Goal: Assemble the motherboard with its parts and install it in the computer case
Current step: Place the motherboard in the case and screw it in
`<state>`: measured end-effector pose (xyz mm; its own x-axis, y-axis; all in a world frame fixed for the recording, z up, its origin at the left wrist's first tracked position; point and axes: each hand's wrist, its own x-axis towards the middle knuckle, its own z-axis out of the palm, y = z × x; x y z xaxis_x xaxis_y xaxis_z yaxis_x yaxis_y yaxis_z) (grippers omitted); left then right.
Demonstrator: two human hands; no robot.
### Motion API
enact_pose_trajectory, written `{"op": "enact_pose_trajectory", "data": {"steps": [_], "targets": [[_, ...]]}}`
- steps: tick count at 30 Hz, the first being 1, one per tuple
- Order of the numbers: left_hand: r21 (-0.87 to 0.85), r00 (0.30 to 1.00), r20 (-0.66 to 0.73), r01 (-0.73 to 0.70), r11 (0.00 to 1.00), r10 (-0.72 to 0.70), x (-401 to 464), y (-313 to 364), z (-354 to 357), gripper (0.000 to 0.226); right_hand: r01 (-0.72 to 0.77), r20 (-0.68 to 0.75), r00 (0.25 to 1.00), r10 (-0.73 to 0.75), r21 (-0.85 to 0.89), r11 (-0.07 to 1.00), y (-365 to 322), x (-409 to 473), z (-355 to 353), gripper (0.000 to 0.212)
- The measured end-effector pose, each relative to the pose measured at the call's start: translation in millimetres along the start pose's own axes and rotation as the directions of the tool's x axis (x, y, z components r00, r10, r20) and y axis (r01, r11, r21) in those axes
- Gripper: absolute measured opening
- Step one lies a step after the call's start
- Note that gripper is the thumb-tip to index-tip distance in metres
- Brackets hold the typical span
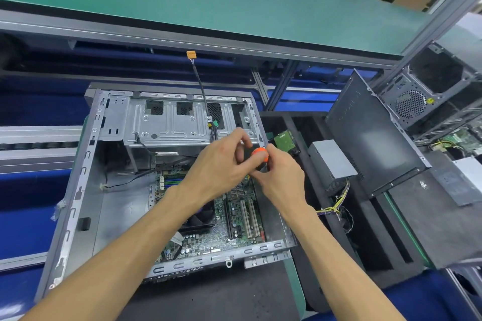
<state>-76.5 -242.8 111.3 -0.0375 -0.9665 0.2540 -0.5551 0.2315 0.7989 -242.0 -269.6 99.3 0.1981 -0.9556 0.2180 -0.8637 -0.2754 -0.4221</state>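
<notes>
The green motherboard (pixel 234 219) lies inside the open grey metal computer case (pixel 78 190) (black fan beside white slots), both hands above it, right hand (pixel 280 177) gripping an orange-capped screwdriver (pixel 259 155), left hand (pixel 221 164) pinching beside it.

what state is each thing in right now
case: open, side panel off, lying on its side
motherboard: seated inside the case
screwdriver: orange-capped, held over the board, tip hidden
left hand: fingers curled at the screwdriver
right hand: pinching the screwdriver handle
orange-plug cable: unplugged, sticking up out of the case
power supply: outside the case, wires loose
side panel: off, leaning to the right
</notes>
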Motion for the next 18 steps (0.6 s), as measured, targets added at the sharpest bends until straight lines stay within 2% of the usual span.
{"op": "enact_pose_trajectory", "data": {"steps": [2, 6, 9, 13, 18], "targets": [[0.054, 0.998, -0.003, -0.066, 0.996, 0.066, 4, 7, 3, 0.041, 0.012, 0.009, 1.0, -0.012, -0.005, 1.0, 1, 0, 0, 0.028], [0.04, 0.991, -0.04, -0.128, 0.991, 0.13, 7, 7, 9, 0.029, 0.003, 0.031, 1.0, -0.004, 0.013, 1.0, 0, 0, -1, 0.023], [-0.035, 0.986, -0.011, -0.166, 0.986, 0.166, 7, 2, 8, 0.023, 0.007, 0.031, 0.999, -0.008, 0.046, 0.999, -3, -1, -2, 0.03], [-0.07, 0.974, 0.075, -0.209, 0.975, 0.214, 5, -2, 5, 0.031, 0.045, -0.005, 0.999, -0.045, 0.095, 0.994, -5, -4, -3, 0.044], [-0.104, 0.979, 0.056, -0.189, 0.976, 0.196, 8, 2, 8, 0.036, 0.029, -0.018, 0.999, -0.027, 0.114, 0.993, 2, -1, 2, 0.019]]}}
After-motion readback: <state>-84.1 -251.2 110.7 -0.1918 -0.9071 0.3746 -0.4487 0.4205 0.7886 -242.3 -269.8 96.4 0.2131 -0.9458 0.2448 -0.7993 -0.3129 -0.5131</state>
